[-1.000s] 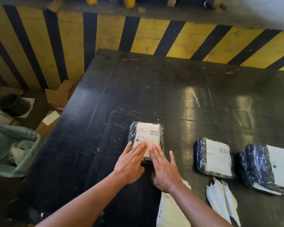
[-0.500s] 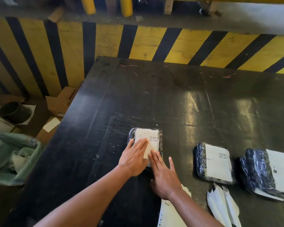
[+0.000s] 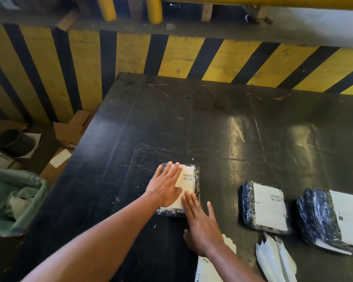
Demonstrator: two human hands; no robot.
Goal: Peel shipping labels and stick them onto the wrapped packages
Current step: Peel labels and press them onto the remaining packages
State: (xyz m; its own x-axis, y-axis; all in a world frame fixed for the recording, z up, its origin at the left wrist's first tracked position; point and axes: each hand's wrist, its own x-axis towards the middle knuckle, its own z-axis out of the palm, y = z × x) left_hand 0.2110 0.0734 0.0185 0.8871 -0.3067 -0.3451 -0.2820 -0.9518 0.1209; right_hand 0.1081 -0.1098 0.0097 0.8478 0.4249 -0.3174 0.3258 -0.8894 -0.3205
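A small package wrapped in black film lies on the black table with a white shipping label on its top. My left hand lies flat on the label's left half, fingers together and reaching the package's far edge. My right hand rests flat at the package's near right corner, fingertips on the label's lower edge. Two more wrapped packages with labels lie to the right. A sheet of labels shows under my right forearm.
Peeled white backing strips lie near the table's front edge. Left of the table stand a green bin bag with paper waste, cardboard pieces and a dark pot. A yellow-and-black striped barrier runs behind the table.
My left hand has slid forward over the label from its near end to the package's far edge. My right hand has stayed at the near right corner.
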